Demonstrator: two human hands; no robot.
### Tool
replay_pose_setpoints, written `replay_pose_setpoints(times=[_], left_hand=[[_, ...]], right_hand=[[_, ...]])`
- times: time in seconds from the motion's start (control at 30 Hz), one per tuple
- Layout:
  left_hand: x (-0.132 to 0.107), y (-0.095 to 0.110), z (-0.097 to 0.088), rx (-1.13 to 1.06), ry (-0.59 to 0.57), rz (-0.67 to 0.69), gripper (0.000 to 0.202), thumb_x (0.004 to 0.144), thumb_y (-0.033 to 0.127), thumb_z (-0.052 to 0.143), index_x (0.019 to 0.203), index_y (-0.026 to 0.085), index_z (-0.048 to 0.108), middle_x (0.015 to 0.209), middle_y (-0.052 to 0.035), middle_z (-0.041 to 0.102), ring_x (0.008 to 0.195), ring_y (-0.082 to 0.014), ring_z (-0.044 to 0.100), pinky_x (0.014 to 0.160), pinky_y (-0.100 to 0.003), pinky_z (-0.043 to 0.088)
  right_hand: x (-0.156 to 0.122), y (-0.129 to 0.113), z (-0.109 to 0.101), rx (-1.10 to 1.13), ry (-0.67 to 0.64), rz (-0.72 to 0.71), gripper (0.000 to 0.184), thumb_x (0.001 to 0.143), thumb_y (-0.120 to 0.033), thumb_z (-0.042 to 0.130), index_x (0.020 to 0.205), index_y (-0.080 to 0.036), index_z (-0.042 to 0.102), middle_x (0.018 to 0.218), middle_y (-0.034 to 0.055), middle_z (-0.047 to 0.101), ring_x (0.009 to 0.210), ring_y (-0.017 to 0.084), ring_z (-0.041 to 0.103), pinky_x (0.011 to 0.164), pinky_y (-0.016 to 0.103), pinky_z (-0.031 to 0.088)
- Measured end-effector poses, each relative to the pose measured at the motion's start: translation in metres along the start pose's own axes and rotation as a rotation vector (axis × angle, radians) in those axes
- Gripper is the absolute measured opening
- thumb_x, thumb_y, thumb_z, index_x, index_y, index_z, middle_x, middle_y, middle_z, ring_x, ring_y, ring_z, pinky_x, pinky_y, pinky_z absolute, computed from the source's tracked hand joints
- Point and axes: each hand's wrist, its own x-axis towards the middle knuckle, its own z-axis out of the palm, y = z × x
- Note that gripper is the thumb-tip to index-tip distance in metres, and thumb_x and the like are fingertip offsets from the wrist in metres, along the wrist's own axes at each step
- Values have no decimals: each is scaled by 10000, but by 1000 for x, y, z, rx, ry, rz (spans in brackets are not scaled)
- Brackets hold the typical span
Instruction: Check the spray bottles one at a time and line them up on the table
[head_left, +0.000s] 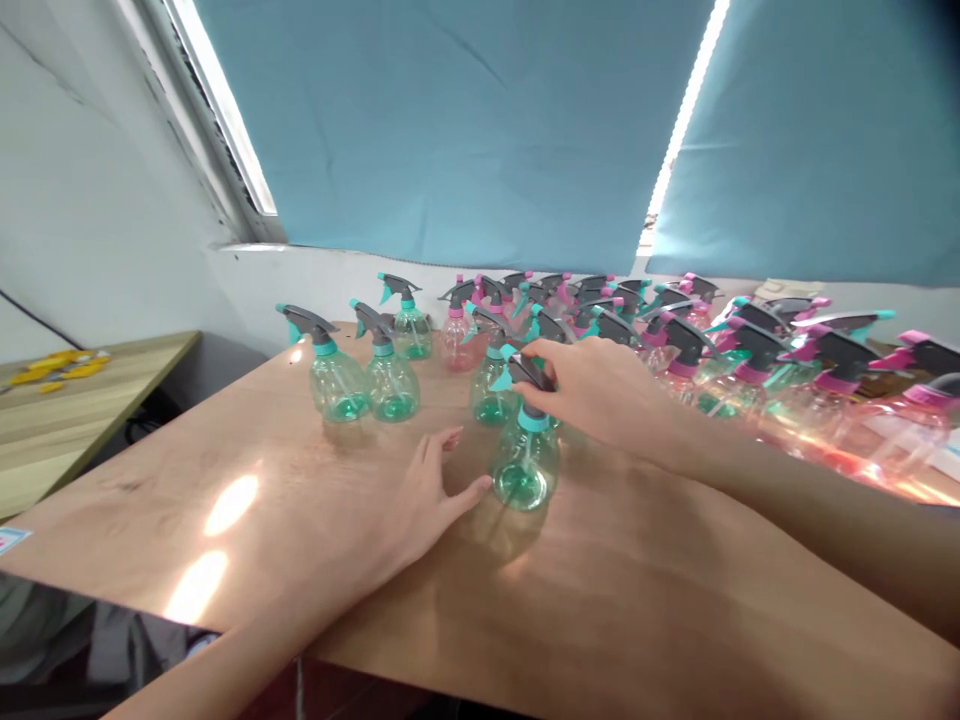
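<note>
My right hand (581,385) is closed around the grey spray head of a green spray bottle (525,465) with a teal collar and nozzle. The bottle is upright near the middle of the table; whether its base touches the wood I cannot tell. Just left of it is my left hand (431,500), fingers apart and holding nothing, its thumb close to the bottle's side. Behind, another green spray bottle (491,395) is partly covered by the held one. Two more green spray bottles, a left one (339,385) and its neighbour (394,388), stand side by side further left.
Pink and green spray bottles (757,385) crowd the back and right of the wooden table (315,520). A lone green bottle (412,332) and a pink bottle (457,342) stand at the back. Yellow pieces (60,368) lie on a side table at left. Blue blinds (465,130) hang behind.
</note>
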Motion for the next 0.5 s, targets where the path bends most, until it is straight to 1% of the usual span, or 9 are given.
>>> replay_pose_setpoints(times=[0.03,0.13,0.17,0.23,0.3,0.37,0.43,0.5], left_hand=[[2,5,7,-15,-27,29,641,845,530,670,1351,238,408,1345,-119,524,1280,-345,487,1055,-525,394],[9,23,33,-136,-128,133,846,799,500,737,1461,249,274,1479,-135,402,1357,-344,404,1085,-529,365],[11,30,42,-179,-158,156,907,766,490,768,1473,243,255,1493,-140,385,1370,-348,384,1091,-533,357],[15,45,58,-261,-248,198,972,719,458,806,1480,227,246,1479,-150,406,1357,-360,400,1076,-540,376],[17,61,72,-269,-314,208,991,709,429,820,1488,243,235,1481,-146,409,1345,-387,404,1053,-580,383],[18,75,83,-271,-368,254,996,723,438,815,1500,290,209,1482,-113,419,1355,-406,379,1068,-621,340],[20,86,93,-341,-390,303,934,746,435,801,1482,336,234,1500,-75,405,1366,-385,375,1102,-590,323],[22,93,104,-406,-405,330,886,759,436,795,1462,348,262,1506,-60,405,1367,-364,387,1119,-547,332]], right_hand=[[-8,5,-2,-1,9,1,287,892,-374,510,1072,-207,659,732,31,708,665,237,624,515,301,311],[-28,21,-7,28,27,-3,258,898,-410,508,1009,-221,644,709,14,686,603,204,584,516,298,307],[-34,27,-9,50,26,0,244,897,-421,508,972,-227,636,700,6,676,581,188,568,511,295,304],[-45,38,-12,101,11,26,218,892,-435,517,855,-238,603,647,-18,636,527,155,522,484,285,283],[-55,51,-15,148,0,66,246,891,-430,524,738,-238,540,580,-39,576,494,135,478,463,283,261],[-66,67,-17,215,-12,92,301,902,-464,514,703,-239,494,564,-47,544,505,133,465,467,283,271],[-77,85,-19,315,-42,92,340,904,-543,497,738,-246,493,610,-44,552,549,142,480,489,283,312],[-87,103,-18,437,-119,62,339,887,-595,509,834,-260,519,726,-27,599,624,156,527,519,283,371]])
